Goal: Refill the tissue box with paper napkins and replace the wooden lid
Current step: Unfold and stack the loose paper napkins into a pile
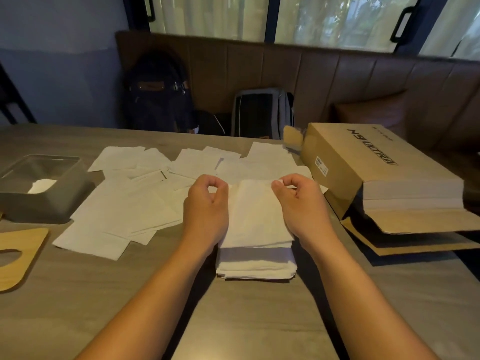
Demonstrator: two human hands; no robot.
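A stack of folded white napkins (255, 255) lies on the table in front of me. My left hand (206, 206) pinches the far left corner of the top napkin (253, 211), and my right hand (301, 203) pinches its far right corner. Several loose napkins (135, 203) lie spread over the table to the left and behind. The grey tissue box (39, 201) stands open at the far left with a little white paper inside. Its wooden lid (18, 255), with an oval slot, lies flat on the table in front of the box.
A brown cardboard box (350, 162) holding a thick pack of white paper lies on its side at the right, flaps open. Two backpacks (262, 113) sit on the brown bench behind the table. The grey table (259, 320) stretches toward me.
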